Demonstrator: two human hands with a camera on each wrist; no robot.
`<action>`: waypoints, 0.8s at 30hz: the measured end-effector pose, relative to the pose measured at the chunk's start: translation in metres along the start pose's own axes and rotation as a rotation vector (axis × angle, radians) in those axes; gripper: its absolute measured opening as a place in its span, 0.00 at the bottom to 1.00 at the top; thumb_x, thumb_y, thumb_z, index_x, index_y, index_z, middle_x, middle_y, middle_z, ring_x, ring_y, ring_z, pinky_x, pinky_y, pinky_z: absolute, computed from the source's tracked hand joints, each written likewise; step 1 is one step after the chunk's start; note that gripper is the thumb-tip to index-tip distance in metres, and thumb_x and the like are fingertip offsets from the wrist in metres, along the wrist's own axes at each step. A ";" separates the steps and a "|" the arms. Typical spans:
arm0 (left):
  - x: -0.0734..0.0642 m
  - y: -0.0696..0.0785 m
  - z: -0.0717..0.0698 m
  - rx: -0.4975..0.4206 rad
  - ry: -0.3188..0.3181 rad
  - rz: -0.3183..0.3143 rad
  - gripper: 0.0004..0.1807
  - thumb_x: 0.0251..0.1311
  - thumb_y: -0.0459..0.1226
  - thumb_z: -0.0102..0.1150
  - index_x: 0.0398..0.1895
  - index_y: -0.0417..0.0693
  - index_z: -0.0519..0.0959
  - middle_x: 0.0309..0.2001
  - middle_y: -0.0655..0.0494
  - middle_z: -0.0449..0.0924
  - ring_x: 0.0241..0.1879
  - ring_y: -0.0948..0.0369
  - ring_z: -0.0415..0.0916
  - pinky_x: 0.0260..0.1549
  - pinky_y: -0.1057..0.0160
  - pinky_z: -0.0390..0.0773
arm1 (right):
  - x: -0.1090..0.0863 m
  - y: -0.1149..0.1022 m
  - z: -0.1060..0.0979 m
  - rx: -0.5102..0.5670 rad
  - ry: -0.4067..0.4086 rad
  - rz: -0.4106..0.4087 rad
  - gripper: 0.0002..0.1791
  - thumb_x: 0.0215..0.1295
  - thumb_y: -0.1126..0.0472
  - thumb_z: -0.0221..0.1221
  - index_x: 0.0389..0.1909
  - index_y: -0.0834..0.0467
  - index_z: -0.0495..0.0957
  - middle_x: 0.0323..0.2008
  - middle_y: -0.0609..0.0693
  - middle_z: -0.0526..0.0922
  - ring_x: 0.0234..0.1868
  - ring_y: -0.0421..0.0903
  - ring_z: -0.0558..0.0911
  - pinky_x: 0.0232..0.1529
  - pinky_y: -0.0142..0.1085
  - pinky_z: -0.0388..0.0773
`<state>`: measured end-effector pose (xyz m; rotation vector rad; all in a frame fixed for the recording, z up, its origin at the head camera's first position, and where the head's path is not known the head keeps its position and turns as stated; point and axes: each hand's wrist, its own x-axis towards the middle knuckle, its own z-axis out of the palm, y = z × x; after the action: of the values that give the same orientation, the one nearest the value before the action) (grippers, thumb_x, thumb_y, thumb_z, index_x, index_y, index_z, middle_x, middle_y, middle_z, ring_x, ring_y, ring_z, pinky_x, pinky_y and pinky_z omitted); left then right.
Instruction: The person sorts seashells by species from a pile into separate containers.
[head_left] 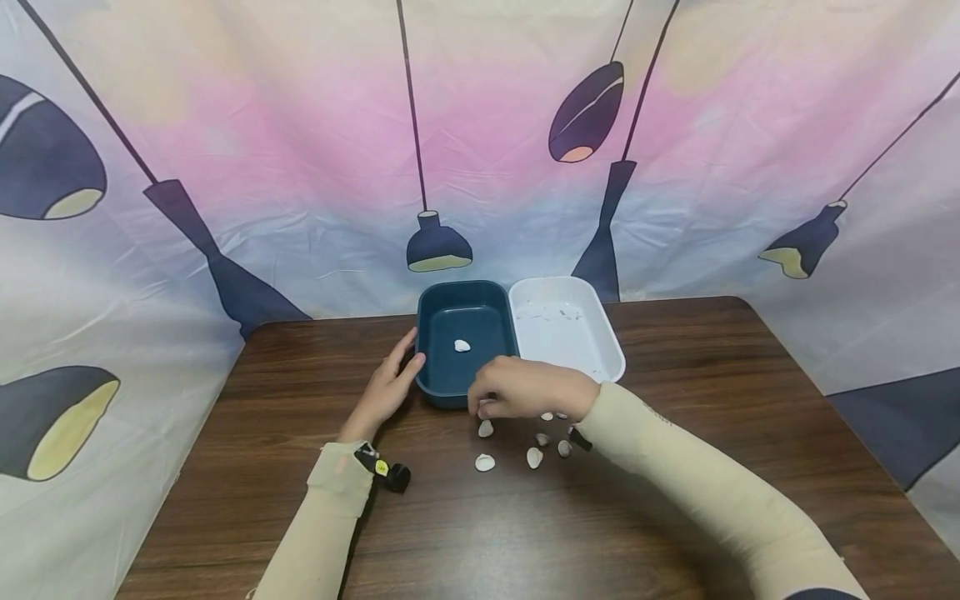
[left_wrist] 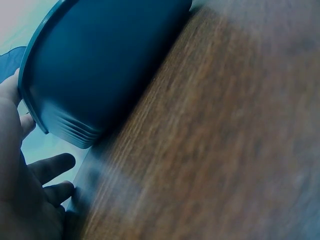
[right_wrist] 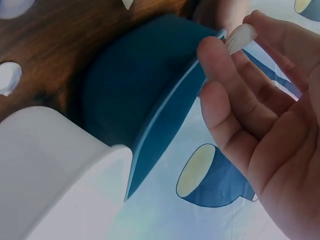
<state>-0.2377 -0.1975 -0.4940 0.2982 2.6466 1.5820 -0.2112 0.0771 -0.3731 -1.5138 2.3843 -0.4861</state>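
A white shell [right_wrist: 241, 39], pinched in the fingers of the right hand [head_left: 534, 388], is near five o'clock on the teal tray [head_left: 489, 327]; the left hand [head_left: 384, 388], fingers extended, touches nine o'clock. Six o'clock from it: a yellow label [head_left: 382, 468] (mark too small to read).

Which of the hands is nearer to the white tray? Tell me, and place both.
Right. The right hand holds a shell by the near-left corner of the white tray; the left hand is farther, touching the left side of the teal tray.
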 end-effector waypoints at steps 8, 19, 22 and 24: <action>0.000 -0.002 0.000 0.004 0.002 -0.008 0.38 0.82 0.58 0.44 0.87 0.59 0.50 0.84 0.43 0.52 0.82 0.41 0.48 0.75 0.30 0.51 | 0.005 0.011 -0.017 0.046 0.023 0.054 0.07 0.71 0.67 0.65 0.45 0.59 0.90 0.43 0.49 0.90 0.39 0.41 0.83 0.46 0.37 0.82; 0.000 -0.003 -0.001 0.002 0.005 -0.020 0.38 0.82 0.59 0.44 0.87 0.60 0.50 0.84 0.43 0.51 0.82 0.40 0.47 0.74 0.29 0.50 | 0.017 0.034 -0.025 0.040 0.011 0.142 0.12 0.73 0.70 0.62 0.52 0.62 0.88 0.48 0.55 0.89 0.44 0.45 0.83 0.49 0.39 0.82; 0.000 -0.003 0.000 -0.002 0.004 -0.014 0.37 0.83 0.57 0.44 0.87 0.60 0.50 0.84 0.44 0.51 0.82 0.40 0.47 0.75 0.29 0.50 | 0.019 0.039 -0.024 0.030 0.013 0.165 0.12 0.74 0.68 0.62 0.54 0.62 0.87 0.49 0.54 0.88 0.45 0.46 0.83 0.49 0.40 0.82; 0.001 -0.003 0.001 -0.004 0.005 -0.010 0.37 0.83 0.56 0.44 0.87 0.60 0.50 0.84 0.44 0.51 0.82 0.40 0.47 0.75 0.29 0.50 | 0.021 0.043 -0.023 0.023 0.017 0.177 0.11 0.74 0.68 0.62 0.53 0.61 0.87 0.48 0.53 0.88 0.45 0.46 0.82 0.48 0.41 0.81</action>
<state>-0.2392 -0.1983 -0.4971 0.2803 2.6445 1.5866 -0.2646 0.0787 -0.3714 -1.2787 2.4881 -0.4852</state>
